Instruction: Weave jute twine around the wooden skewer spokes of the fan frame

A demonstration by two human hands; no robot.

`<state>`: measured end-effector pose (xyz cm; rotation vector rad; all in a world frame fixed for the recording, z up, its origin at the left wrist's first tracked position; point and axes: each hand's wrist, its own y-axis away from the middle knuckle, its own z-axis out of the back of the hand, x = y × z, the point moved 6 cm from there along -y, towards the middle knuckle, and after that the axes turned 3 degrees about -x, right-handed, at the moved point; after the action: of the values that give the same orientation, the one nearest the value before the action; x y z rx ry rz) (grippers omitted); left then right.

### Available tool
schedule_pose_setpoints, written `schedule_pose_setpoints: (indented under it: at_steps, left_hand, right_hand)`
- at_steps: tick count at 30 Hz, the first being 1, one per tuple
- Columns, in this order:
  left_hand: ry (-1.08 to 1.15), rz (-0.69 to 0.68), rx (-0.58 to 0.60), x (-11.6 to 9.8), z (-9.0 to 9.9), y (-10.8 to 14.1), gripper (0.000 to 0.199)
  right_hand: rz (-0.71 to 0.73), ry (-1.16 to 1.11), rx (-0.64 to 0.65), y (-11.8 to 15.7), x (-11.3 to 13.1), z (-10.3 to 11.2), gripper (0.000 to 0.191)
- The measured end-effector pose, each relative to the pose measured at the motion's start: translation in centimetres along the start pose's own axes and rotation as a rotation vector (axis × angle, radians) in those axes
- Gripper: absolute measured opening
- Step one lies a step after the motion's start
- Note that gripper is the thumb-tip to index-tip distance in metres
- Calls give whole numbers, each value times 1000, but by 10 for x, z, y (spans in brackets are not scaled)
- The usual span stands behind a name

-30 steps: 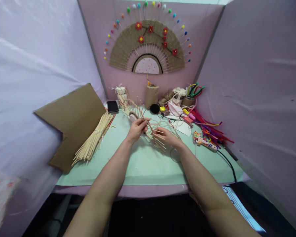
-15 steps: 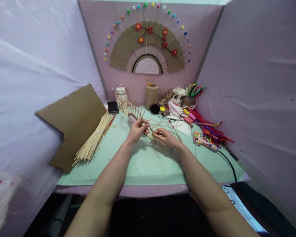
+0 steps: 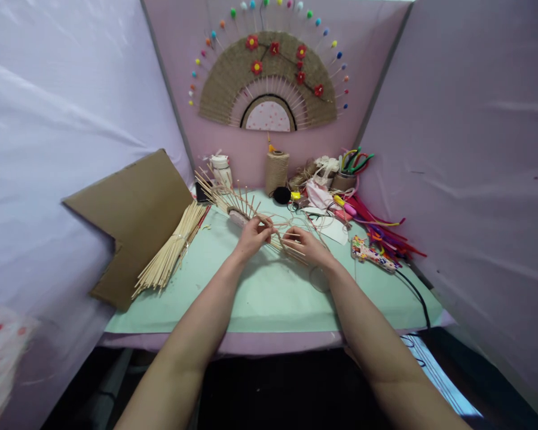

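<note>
A fan frame of thin wooden sticks (image 3: 215, 196) spreads out from a small half-round base (image 3: 237, 217), held in the air over the table. My left hand (image 3: 254, 235) is closed on the sticks near the base, fingertips pinched. To its right, my right hand (image 3: 308, 245) has its fingers bent around the sticks' other side, with several stick ends poking out past it. Thin twine (image 3: 291, 222) loops behind and between both hands. The exact grip of the right fingertips on twine or stick is too small to make out.
A bundle of sticks (image 3: 173, 248) and cut cardboard (image 3: 130, 209) lie left. Behind stand a white bottle (image 3: 221, 170) and a twine spool (image 3: 277, 172). A patterned glue gun (image 3: 372, 255) and pipe cleaners (image 3: 385, 233) lie right. A finished fan (image 3: 233, 77) hangs on the back wall.
The fan frame has tilted and shifted slightly left at its far end. My left hand has moved a little right, and my right hand has shifted slightly with the sticks.
</note>
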<state>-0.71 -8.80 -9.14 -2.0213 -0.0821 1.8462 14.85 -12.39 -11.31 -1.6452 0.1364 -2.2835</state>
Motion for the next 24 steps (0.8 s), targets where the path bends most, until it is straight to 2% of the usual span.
schedule_pose_setpoints:
  at_steps: [5, 10, 17, 22, 24]
  left_hand:
    - [-51, -42, 5, -3, 4, 2, 32]
    - [-92, -72, 7, -4, 2, 3, 45]
    - [-55, -114, -60, -4, 0, 5, 52]
    - [-285, -250, -212, -7, 11, 9, 41]
    - [-325, -283, -253, -8, 13, 8, 37]
  right_hand:
    - [-97, -39, 17, 2, -3, 3, 30]
    - [-228, -105, 87, 8, -4, -2, 33]
    - [-158, -187, 113, 2, -2, -12, 38]
    - [-107, -172, 30, -1, -5, -7, 39]
    - [-92, -183, 38, -2, -4, -8, 41]
